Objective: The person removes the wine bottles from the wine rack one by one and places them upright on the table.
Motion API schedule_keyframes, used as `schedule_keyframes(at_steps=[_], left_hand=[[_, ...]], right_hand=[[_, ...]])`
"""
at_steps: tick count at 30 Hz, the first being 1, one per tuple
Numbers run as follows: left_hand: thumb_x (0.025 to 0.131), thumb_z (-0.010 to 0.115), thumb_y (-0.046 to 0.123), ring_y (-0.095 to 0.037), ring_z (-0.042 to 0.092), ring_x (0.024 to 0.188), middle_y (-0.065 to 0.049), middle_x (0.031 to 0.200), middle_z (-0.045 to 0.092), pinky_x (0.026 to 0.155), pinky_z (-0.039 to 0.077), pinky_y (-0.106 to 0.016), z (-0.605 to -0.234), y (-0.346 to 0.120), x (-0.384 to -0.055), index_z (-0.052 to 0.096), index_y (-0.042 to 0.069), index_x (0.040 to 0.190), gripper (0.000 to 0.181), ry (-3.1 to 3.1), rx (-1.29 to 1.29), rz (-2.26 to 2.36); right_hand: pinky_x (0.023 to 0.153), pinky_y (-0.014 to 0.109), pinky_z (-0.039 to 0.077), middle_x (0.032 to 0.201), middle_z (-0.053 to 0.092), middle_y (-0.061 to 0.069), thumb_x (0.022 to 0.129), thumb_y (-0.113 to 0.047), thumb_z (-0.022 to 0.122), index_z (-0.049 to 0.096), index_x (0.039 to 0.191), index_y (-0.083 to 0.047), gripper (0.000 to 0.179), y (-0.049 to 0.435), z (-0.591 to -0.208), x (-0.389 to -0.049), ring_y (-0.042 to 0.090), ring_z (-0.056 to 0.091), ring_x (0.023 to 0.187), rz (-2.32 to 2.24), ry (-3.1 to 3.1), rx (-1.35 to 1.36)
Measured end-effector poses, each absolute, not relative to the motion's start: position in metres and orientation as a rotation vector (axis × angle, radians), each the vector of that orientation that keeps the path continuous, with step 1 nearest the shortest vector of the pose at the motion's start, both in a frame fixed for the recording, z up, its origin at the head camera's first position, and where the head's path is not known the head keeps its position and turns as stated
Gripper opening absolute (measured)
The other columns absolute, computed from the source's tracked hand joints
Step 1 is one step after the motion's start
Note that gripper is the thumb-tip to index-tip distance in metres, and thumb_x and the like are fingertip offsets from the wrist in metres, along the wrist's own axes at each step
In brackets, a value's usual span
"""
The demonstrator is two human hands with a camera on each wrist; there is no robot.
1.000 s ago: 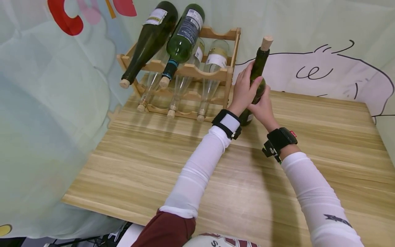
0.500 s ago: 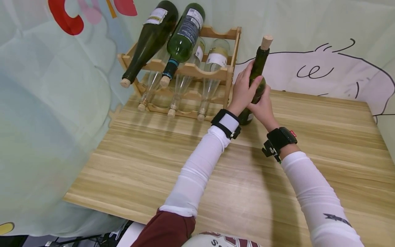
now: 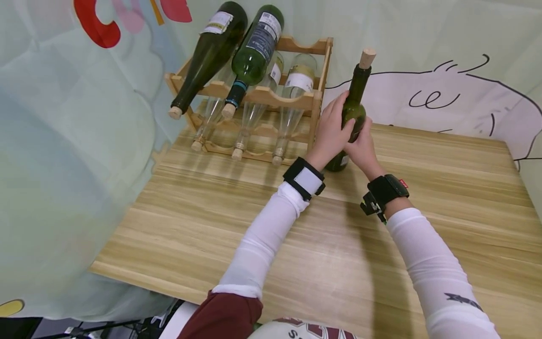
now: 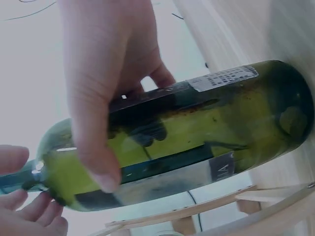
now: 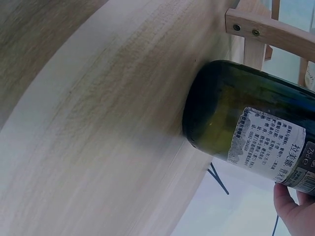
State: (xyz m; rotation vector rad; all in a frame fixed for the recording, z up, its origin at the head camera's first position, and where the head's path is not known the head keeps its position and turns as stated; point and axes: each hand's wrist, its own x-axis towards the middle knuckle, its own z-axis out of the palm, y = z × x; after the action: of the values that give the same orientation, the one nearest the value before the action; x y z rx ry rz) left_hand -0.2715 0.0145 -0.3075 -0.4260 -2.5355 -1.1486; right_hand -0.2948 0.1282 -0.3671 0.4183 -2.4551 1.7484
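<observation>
Head view showed a corked green bottle (image 3: 354, 113) with its base down at the desk (image 3: 296, 245), just beside the right end of the wooden rack (image 3: 263, 95). Your left hand (image 3: 332, 129) had its grip curled round the bottle's shoulder on the rack side; your right hand (image 3: 362, 147) had its grip wrapped round the body, on the side away from the rack.

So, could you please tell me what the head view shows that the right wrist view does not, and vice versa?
Only the head view shows the left hand and the cork topping the held bottle. Only the right wrist view shows legible label print and two metal fasteners on the rack. Both show that bottle, the right hand, part of the rack and the tabletop.
</observation>
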Motion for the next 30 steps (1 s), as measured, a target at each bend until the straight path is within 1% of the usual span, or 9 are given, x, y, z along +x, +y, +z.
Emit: schedule_keyframes(at_steps=[6, 10, 14, 16, 19, 22, 26, 30], left_hand=[[0.088, 0.052, 0.015, -0.014, 0.033, 0.127, -0.006, 0.138, 0.036, 0.103, 0.028, -0.022, -0.306, 0.009, -0.258, 0.034, 0.011, 0.135, 0.051, -2.525, -0.461, -1.095], [0.087, 0.052, 0.015, -0.014, 0.036, 0.126, -0.006, 0.136, 0.039, 0.102, 0.031, -0.022, -0.305, 0.004, -0.250, 0.037, 0.011, 0.133, 0.049, -2.507, -0.493, -1.088], [0.086, 0.053, 0.012, -0.017, 0.039, 0.124, -0.008, 0.133, 0.043, 0.101, 0.033, -0.022, -0.304, 0.001, -0.243, 0.042, 0.008, 0.130, 0.045, -2.445, -0.531, -1.096], [0.087, 0.052, 0.011, -0.018, 0.040, 0.123, -0.009, 0.131, 0.045, 0.101, 0.032, -0.021, -0.302, -0.001, -0.239, 0.045, 0.007, 0.127, 0.042, -2.404, -0.546, -1.095], [0.087, 0.051, 0.010, -0.018, 0.043, 0.120, -0.009, 0.127, 0.050, 0.100, 0.031, -0.019, -0.298, -0.006, -0.232, 0.051, 0.005, 0.121, 0.034, -2.323, -0.564, -1.073], [0.087, 0.050, 0.009, -0.018, 0.048, 0.114, -0.010, 0.120, 0.055, 0.098, 0.033, -0.016, -0.294, -0.013, -0.227, 0.058, 0.004, 0.113, 0.027, -2.238, -0.570, -1.030], [0.085, 0.053, 0.005, -0.020, 0.053, 0.107, -0.011, 0.111, 0.060, 0.094, 0.037, -0.017, -0.289, -0.025, -0.222, 0.062, 0.002, 0.103, 0.020, -2.119, -0.571, -0.982], [0.085, 0.054, 0.004, -0.020, 0.055, 0.102, -0.011, 0.106, 0.062, 0.091, 0.038, -0.017, -0.286, -0.039, -0.221, 0.064, 0.002, 0.098, 0.017, -2.052, -0.559, -0.946]], right_hand=[[0.094, 0.040, 0.038, 0.128, 0.040, 0.020, 0.077, -0.018, 0.064, 0.014, 0.131, -0.009, 0.074, 0.130, -0.374, -0.299, 0.025, 0.044, 0.115, 1.706, -2.465, 0.399], [0.096, 0.040, 0.037, 0.129, 0.039, 0.020, 0.077, -0.017, 0.064, 0.014, 0.132, -0.008, 0.075, 0.128, -0.366, -0.294, 0.026, 0.042, 0.117, 1.709, -2.478, 0.396], [0.096, 0.041, 0.037, 0.130, 0.037, 0.020, 0.077, -0.014, 0.064, 0.013, 0.133, -0.005, 0.076, 0.126, -0.360, -0.289, 0.027, 0.041, 0.118, 1.732, -2.479, 0.411], [0.094, 0.041, 0.038, 0.129, 0.037, 0.019, 0.077, -0.016, 0.064, 0.013, 0.133, -0.007, 0.076, 0.127, -0.363, -0.291, 0.026, 0.042, 0.116, 1.730, -2.481, 0.414], [0.091, 0.040, 0.040, 0.127, 0.039, 0.017, 0.076, -0.023, 0.066, 0.014, 0.133, -0.010, 0.079, 0.129, -0.372, -0.298, 0.024, 0.044, 0.113, 1.723, -2.470, 0.413], [0.092, 0.039, 0.039, 0.126, 0.040, 0.015, 0.074, -0.029, 0.068, 0.015, 0.132, -0.012, 0.081, 0.129, -0.375, -0.299, 0.023, 0.044, 0.111, 1.701, -2.465, 0.394], [0.097, 0.038, 0.035, 0.127, 0.040, 0.013, 0.072, -0.030, 0.070, 0.017, 0.131, -0.012, 0.082, 0.128, -0.375, -0.299, 0.022, 0.043, 0.114, 1.686, -2.466, 0.371], [0.099, 0.039, 0.034, 0.128, 0.041, 0.013, 0.072, -0.029, 0.070, 0.017, 0.131, -0.013, 0.081, 0.128, -0.374, -0.299, 0.023, 0.042, 0.117, 1.678, -2.477, 0.363]])
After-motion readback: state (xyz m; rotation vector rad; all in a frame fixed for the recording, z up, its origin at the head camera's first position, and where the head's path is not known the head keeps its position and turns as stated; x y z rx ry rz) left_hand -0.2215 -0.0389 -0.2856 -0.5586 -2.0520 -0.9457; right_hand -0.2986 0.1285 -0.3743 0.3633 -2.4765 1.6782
